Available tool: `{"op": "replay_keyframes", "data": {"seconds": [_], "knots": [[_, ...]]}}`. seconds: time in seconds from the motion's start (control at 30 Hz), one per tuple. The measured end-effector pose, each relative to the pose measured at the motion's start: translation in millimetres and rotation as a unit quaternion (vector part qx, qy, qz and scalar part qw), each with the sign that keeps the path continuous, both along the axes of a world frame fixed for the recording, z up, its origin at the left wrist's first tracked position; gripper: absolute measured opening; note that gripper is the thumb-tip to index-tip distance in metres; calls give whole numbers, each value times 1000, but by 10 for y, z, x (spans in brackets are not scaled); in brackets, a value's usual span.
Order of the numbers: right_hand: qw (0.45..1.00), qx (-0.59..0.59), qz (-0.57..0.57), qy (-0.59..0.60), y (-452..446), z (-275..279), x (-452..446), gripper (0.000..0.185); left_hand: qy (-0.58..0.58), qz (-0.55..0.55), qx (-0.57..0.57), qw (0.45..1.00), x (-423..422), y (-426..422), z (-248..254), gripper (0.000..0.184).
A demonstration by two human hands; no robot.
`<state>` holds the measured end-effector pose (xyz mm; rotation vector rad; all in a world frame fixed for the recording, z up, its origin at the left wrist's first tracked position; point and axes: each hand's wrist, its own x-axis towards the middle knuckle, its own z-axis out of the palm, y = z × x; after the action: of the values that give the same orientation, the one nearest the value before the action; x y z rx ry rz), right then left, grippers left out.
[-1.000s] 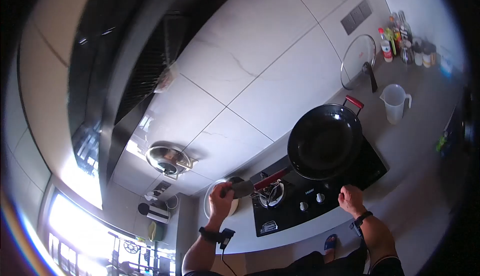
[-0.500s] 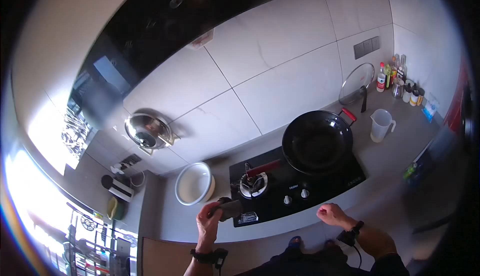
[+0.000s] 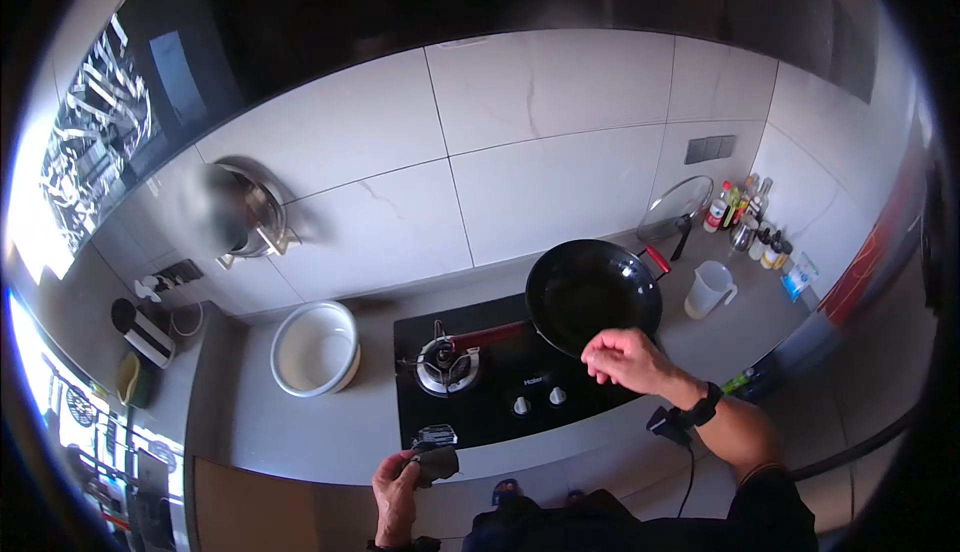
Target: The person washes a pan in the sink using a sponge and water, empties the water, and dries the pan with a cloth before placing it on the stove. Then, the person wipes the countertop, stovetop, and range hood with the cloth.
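My left hand [image 3: 394, 484] is closed on a dark grey, cloth-like piece [image 3: 438, 464], in front of the hob's near left corner. My right hand [image 3: 630, 360] hangs at the near rim of a black wok [image 3: 585, 287], its fingers curled and no object visible in them. The wok rests over the right side of the black gas hob [image 3: 500, 427], with a red side grip and a dark red long handle pointing left. Over the left burner [image 3: 447, 367] stretches that handle. Whether my right hand touches the wok, I cannot tell.
A white basin [image 3: 316, 350] stands left of the hob. To the right are a plastic measuring jug [image 3: 706, 290], a glass lid [image 3: 675, 207] leaning on the wall, and several seasoning bottles [image 3: 717, 212]. A range hood [image 3: 480, 2] overhangs above.
My right hand has moved forward from the counter's front edge to the wok's near rim. My left hand has drawn back toward me with the dark grey piece. The view has shifted.
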<state>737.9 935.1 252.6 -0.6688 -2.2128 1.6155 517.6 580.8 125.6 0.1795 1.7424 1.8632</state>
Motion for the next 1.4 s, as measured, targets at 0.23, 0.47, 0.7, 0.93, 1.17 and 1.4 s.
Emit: {"op": "replay_keyframes", "data": {"seconds": [0.23, 0.47, 0.7, 0.93, 1.17, 1.4], "knots": [[992, 27, -75, 97, 485, 1025, -551, 20, -41, 41, 9, 998, 90, -171, 270, 16], [940, 92, -181, 274, 660, 2202, -1350, 44, -52, 14, 2, 999, -412, -490, -16, 25], [895, 159, -108, 402, 1256, 2891, -1989, 72, -26, 41, 14, 999, -709, -640, 21, 25], [875, 192, -147, 418, 1379, 2859, -2231, 67, 6, 103, 5, 995, -400, -610, 23, 27], [890, 177, -142, 395, 1442, 2798, -2235, 53, 5, 136, 3, 991, -84, -388, 180, 28], [849, 133, -107, 500, 1471, 2932, -2083, 49, 17, 152, 21, 988, 38, -372, 181, 27]]}}
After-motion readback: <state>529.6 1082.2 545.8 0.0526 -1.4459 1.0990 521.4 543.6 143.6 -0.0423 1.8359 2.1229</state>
